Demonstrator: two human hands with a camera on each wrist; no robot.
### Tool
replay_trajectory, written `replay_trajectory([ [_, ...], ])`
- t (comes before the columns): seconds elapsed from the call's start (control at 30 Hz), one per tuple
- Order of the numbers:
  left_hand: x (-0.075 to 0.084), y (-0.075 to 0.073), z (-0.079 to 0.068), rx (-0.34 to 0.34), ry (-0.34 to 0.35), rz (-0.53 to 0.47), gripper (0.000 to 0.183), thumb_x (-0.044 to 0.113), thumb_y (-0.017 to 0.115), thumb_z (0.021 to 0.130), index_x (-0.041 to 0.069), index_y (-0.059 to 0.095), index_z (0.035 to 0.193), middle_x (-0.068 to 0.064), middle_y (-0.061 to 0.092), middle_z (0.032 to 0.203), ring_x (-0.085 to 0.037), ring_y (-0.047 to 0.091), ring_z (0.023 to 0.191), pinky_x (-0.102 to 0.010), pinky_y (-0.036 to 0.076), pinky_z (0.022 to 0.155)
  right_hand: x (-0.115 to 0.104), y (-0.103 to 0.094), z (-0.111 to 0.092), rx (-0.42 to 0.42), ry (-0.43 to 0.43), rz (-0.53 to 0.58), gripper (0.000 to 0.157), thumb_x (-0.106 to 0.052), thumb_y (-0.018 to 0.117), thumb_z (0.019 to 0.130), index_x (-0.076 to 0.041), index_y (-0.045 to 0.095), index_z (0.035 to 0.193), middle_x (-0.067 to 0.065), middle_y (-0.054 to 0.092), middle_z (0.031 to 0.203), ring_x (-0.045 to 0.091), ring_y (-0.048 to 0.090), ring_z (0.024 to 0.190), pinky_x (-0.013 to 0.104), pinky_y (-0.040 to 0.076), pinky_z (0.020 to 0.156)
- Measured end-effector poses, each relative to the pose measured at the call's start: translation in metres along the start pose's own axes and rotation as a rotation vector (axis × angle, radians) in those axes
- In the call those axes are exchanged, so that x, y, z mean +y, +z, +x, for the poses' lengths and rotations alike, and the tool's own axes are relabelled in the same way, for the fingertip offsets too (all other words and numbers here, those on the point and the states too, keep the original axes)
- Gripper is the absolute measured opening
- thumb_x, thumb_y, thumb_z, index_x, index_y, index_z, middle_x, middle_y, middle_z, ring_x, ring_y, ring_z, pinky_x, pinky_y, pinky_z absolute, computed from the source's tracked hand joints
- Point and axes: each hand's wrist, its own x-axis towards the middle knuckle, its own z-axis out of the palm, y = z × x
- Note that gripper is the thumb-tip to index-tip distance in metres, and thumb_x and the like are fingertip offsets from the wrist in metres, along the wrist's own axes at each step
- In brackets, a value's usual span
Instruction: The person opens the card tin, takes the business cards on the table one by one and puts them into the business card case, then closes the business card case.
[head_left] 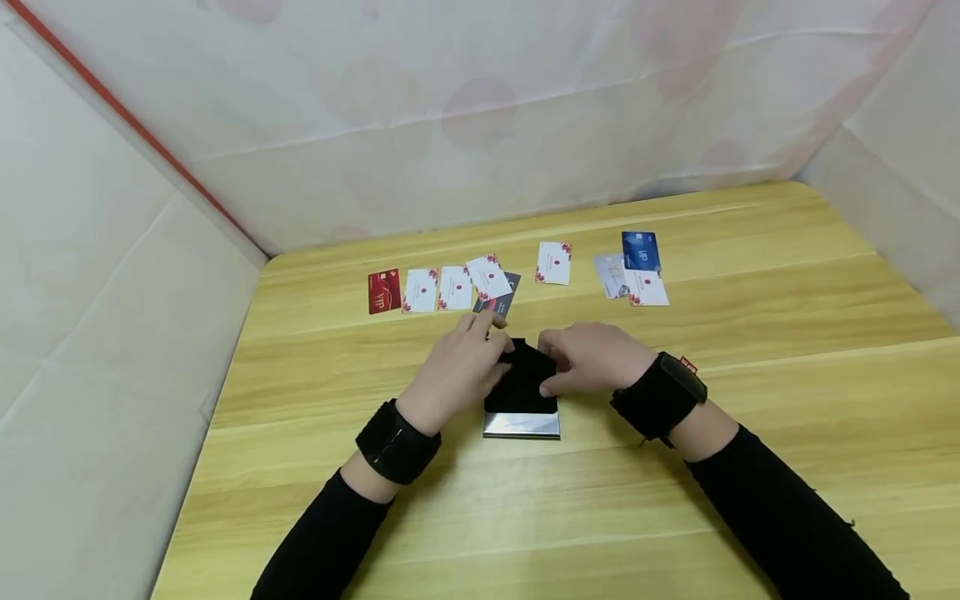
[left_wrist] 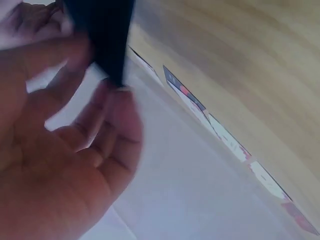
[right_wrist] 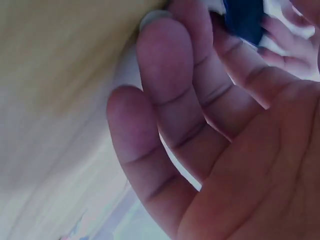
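Note:
A flat black card case (head_left: pixel 525 383) with a shiny metal strip (head_left: pixel 521 425) along its near edge lies in front of me, its black flap lifted. My left hand (head_left: pixel 461 367) holds the flap at its upper left, and the left wrist view shows the dark flap (left_wrist: pixel 107 40) between the thumb and fingers. At the case's right edge, my right hand (head_left: pixel 596 358) grips with thumb and forefinger. Its other fingers curl near the wood in the right wrist view, where the dark flap (right_wrist: pixel 245 20) shows past them. The inside of the case is hidden.
Behind the hands lie a red VIP card (head_left: pixel 384 292), several white flowered cards (head_left: pixel 420 292) and a dark grey card (head_left: pixel 510 293) partly under one. Farther right, a blue VIP card (head_left: pixel 641 252) and a silver card (head_left: pixel 609 275) overlap a white one. A pale curtain backs the wooden table (head_left: pixel 300 375).

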Motion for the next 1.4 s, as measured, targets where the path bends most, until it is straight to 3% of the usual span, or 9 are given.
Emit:
replay_trajectory([
  [0.1,0.000,0.000,-0.001,-0.105,-0.008,0.011,0.038,0.041,0.068,0.085,0.013,0.068,0.110,-0.008,0.052,0.124,-0.025,0.047,0.108,-0.037,0.049,0.079,0.007,-0.004,-0.001,0.081,0.049,-0.036,0.045,-0.049,0.068,0.082,-0.019,0.059,0.114,-0.004,0.056,0.076,0.014,0.052,0.068,0.035,0.043,0.060],
  [0.23,0.001,-0.003,-0.004,-0.261,-0.022,-0.018,0.064,0.060,0.060,0.083,0.012,0.062,0.124,-0.009,0.048,0.135,-0.028,0.043,0.119,-0.042,0.045,0.089,0.024,-0.014,-0.003,0.176,0.113,-0.083,0.053,-0.049,0.065,0.084,-0.015,0.057,0.123,0.007,0.060,0.103,0.025,0.054,0.091,0.044,0.046,0.075],
  [0.4,0.001,-0.004,-0.010,-0.358,-0.019,-0.073,0.078,0.066,0.061,0.078,0.011,0.054,0.133,-0.009,0.038,0.145,-0.028,0.035,0.128,-0.042,0.039,0.098,0.053,-0.025,-0.012,0.180,0.263,-0.104,0.071,-0.052,0.061,0.086,-0.010,0.044,0.139,0.024,0.038,0.141,0.049,0.035,0.120,0.063,0.034,0.093],
  [0.5,-0.002,-0.002,-0.015,-0.369,-0.013,-0.108,0.077,0.062,0.065,0.077,0.011,0.054,0.133,-0.009,0.036,0.146,-0.028,0.034,0.129,-0.041,0.036,0.100,0.068,-0.027,-0.017,0.146,0.352,-0.085,0.078,-0.053,0.059,0.087,-0.006,0.035,0.145,0.032,0.026,0.144,0.055,0.027,0.124,0.067,0.028,0.094],
  [0.6,-0.005,-0.002,-0.019,-0.364,-0.018,-0.154,0.075,0.059,0.070,0.074,0.011,0.058,0.130,-0.008,0.039,0.144,-0.028,0.035,0.126,-0.040,0.036,0.100,0.074,-0.027,-0.018,0.137,0.372,-0.071,0.076,-0.050,0.060,0.087,-0.004,0.037,0.143,0.032,0.037,0.138,0.050,0.037,0.120,0.064,0.034,0.092],
  [0.77,-0.007,-0.007,-0.021,-0.369,-0.013,-0.188,0.074,0.057,0.074,0.070,0.012,0.060,0.127,-0.008,0.041,0.140,-0.028,0.037,0.121,-0.040,0.038,0.098,0.065,-0.022,-0.012,0.161,0.270,-0.076,0.065,-0.047,0.063,0.086,-0.008,0.048,0.135,0.020,0.053,0.125,0.035,0.051,0.106,0.054,0.043,0.084],
  [1.03,-0.012,-0.011,-0.021,-0.428,-0.024,-0.228,0.075,0.051,0.076,0.070,0.016,0.055,0.133,-0.005,0.035,0.145,-0.025,0.033,0.122,-0.041,0.038,0.096,0.037,-0.013,-0.001,0.128,0.079,0.014,0.049,-0.033,0.074,0.080,-0.013,0.062,0.123,0.007,0.058,0.102,0.022,0.050,0.086,0.038,0.044,0.076],
  [1.23,-0.010,-0.010,-0.021,-0.382,-0.028,-0.234,0.074,0.051,0.078,0.068,0.016,0.057,0.130,-0.006,0.038,0.141,-0.025,0.034,0.121,-0.043,0.037,0.097,0.042,-0.012,-0.001,0.195,0.167,-0.044,0.058,-0.031,0.081,0.071,-0.017,0.059,0.123,0.010,0.052,0.114,0.026,0.048,0.094,0.043,0.045,0.077],
  [1.4,-0.009,-0.007,-0.020,-0.380,-0.014,-0.196,0.077,0.054,0.077,0.066,0.014,0.057,0.128,-0.005,0.040,0.137,-0.025,0.035,0.118,-0.039,0.037,0.096,0.050,-0.011,0.001,0.164,0.220,-0.020,0.065,-0.035,0.081,0.072,-0.013,0.054,0.127,0.011,0.058,0.114,0.027,0.050,0.098,0.047,0.044,0.083],
])
